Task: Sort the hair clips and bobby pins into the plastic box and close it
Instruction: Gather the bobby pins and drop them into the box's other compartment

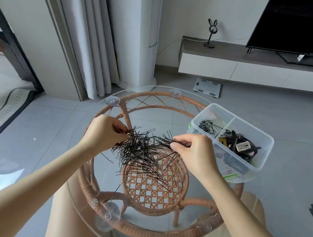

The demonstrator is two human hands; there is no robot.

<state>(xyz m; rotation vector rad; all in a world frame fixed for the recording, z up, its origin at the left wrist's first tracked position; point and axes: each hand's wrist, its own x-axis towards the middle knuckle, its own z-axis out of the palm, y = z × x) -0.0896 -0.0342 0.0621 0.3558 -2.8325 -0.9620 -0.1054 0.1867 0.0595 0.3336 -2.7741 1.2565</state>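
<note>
Left hand (106, 133) and right hand (193, 152) each pinch tufts of tangled bobby pins (142, 154) at centre; plastic box (255, 133) waits open at two o'clock. Pulling apart could fling snagged pins off the glass table (151, 117).

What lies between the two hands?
In the head view, a tangled pile of black bobby pins spans the gap between left hand and right hand.

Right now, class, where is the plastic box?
Head view: the plastic box sits at the far right edge of the glass table, just right of the right hand, open.
</note>
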